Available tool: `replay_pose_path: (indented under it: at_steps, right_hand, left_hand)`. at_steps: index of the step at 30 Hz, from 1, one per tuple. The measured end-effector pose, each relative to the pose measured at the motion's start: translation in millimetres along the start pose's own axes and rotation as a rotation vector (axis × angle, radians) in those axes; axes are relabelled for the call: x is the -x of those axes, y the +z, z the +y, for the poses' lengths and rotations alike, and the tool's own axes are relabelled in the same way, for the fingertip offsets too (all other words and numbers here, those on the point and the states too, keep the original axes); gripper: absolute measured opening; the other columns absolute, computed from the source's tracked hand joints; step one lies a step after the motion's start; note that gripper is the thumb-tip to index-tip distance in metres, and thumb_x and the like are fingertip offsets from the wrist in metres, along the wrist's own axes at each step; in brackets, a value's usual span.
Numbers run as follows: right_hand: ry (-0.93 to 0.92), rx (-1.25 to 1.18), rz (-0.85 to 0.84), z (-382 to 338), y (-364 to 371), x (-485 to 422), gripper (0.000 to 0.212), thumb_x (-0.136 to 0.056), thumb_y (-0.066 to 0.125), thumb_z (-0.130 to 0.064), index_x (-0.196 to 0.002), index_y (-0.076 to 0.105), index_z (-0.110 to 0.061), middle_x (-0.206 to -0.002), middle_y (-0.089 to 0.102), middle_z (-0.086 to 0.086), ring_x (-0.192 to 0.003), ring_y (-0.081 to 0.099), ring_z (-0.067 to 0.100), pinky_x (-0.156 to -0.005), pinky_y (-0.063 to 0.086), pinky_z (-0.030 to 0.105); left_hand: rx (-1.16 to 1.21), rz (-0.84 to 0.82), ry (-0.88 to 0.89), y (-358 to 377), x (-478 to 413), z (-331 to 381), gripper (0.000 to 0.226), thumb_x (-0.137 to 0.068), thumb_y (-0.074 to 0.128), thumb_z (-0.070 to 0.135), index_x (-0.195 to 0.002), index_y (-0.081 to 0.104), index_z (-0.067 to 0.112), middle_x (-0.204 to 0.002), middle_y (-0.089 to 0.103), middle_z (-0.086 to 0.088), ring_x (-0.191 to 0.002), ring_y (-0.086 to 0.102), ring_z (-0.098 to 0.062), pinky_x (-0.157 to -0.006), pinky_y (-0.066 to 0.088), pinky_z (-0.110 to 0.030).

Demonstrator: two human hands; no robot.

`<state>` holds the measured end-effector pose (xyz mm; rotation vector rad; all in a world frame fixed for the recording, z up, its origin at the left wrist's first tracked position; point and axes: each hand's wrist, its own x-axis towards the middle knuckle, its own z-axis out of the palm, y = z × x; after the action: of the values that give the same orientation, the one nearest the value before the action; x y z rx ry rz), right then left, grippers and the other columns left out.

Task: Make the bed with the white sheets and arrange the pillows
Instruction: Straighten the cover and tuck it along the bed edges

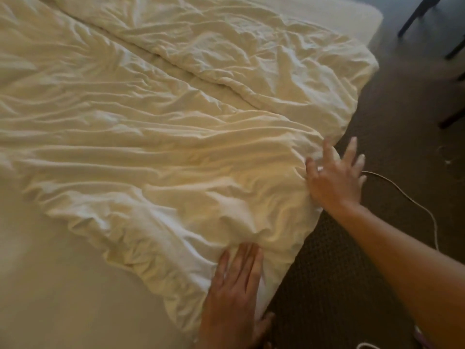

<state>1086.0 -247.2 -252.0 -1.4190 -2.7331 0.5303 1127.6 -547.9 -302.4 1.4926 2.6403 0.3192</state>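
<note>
Bed (63, 298): fills left & centre; bare mattress cover shows btm left.
White sheet (163, 152): on the bed, heavily creased, bunched w/ one edge along the bed's right side.
Carpet (352, 260): dark, right of bed.
Right hand (334, 177): grip released, fingers spread, touching sheet's edge fold.
Left hand (236, 285): grip released, flat fingers pressing sheet at near corner.
Chair legs (412, 16): dark, top right.
Cable (407, 197): white, on carpet.

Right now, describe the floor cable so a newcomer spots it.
Find the bed; along its right edge white sheet meets dark carpet. Beside the right hand, a cable curves across that carpet. It is a thin white line, unlike the broad wrinkled sheet.
</note>
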Motion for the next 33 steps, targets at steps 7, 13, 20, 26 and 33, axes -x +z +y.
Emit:
replay_pose_path:
  at_steps: [7,13,20,26,33]
  right_hand:
    - [0.189,-0.472,-0.171,15,19,10,0.073,-0.103,0.045,-0.053,-0.160,0.001,-0.043,-0.167,0.011,0.016,-0.147,0.027,0.040,-0.117,0.026,0.045]
    - [-0.133,-0.411,0.015,30,26,-5,0.066,-0.103,0.051,-0.027,-0.159,0.021,-0.045,-0.122,0.026,0.005,-0.104,0.042,0.025,-0.099,0.033,0.031]
    - [-0.155,-0.146,-0.051,88,26,-18,0.054,-0.103,0.050,-0.032,-0.154,0.034,-0.039,-0.123,0.032,0.013,-0.109,0.045,0.039,-0.099,0.043,0.050]
    - [-0.369,0.040,0.085,68,8,-16,0.061,-0.096,0.055,-0.029,-0.152,0.032,-0.034,-0.160,0.014,0.018,-0.140,0.024,0.048,-0.106,0.035,0.066]
    - [-0.577,0.069,-0.216,71,12,-40,0.066,-0.104,0.047,-0.040,-0.157,0.009,-0.048,-0.168,-0.003,0.013,-0.152,0.002,0.047,-0.118,0.017,0.069]
  left_hand:
    - [-0.114,0.055,-0.032,18,12,13,0.091,-0.071,0.061,0.041,-0.150,0.043,0.000,-0.161,0.037,-0.012,-0.148,0.036,-0.027,-0.113,0.032,-0.052]
    - [-0.102,0.194,-0.079,35,10,40,0.065,-0.088,0.038,0.010,-0.153,0.033,0.000,-0.159,0.039,-0.014,-0.148,0.036,-0.033,-0.115,0.031,-0.055]
    - [-0.113,0.134,-0.043,54,10,73,0.063,-0.095,0.034,0.012,-0.157,0.028,0.003,-0.160,0.037,-0.013,-0.150,0.031,-0.034,-0.112,0.034,-0.050]
    - [0.022,0.254,-0.247,16,44,71,0.092,-0.082,0.066,0.046,-0.156,0.029,0.007,-0.163,0.035,-0.005,-0.151,0.030,-0.033,-0.118,0.026,-0.061]
    - [0.342,0.654,-1.248,7,61,76,0.091,-0.087,0.052,0.055,-0.160,0.019,0.013,-0.141,0.050,-0.021,-0.127,0.044,-0.037,-0.106,0.036,-0.053]
